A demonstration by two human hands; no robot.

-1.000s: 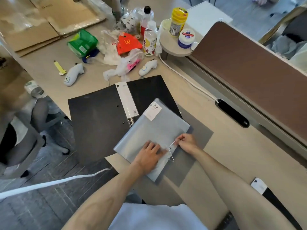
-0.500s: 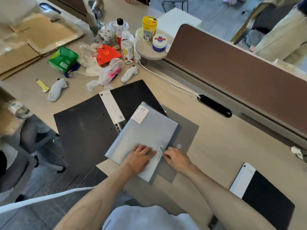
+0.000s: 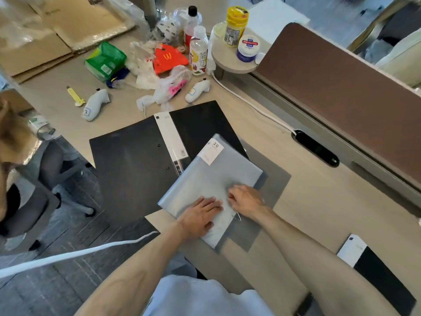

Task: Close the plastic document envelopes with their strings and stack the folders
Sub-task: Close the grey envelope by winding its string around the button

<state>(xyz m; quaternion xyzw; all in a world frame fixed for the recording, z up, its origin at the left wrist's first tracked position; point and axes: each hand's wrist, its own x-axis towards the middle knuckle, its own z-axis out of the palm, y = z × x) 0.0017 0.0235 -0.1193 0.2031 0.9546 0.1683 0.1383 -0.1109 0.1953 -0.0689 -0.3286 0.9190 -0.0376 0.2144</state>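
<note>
Translucent grey envelope (image 3: 211,179) overlapping black folder (image 3: 134,165), left hand (image 3: 200,215) flat and open on envelope, right hand (image 3: 247,200) beside it, fingers curled, grip indeterminable, string loop (image 3: 237,217) beneath

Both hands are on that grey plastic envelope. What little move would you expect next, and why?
Probably the right hand winds the string round the closure. The left hand lies flat on the grey envelope, pinning it, while the right hand's fingers curl at its edge, where a loop of string hangs loose. The button itself is hidden, so this is a guess.
</note>
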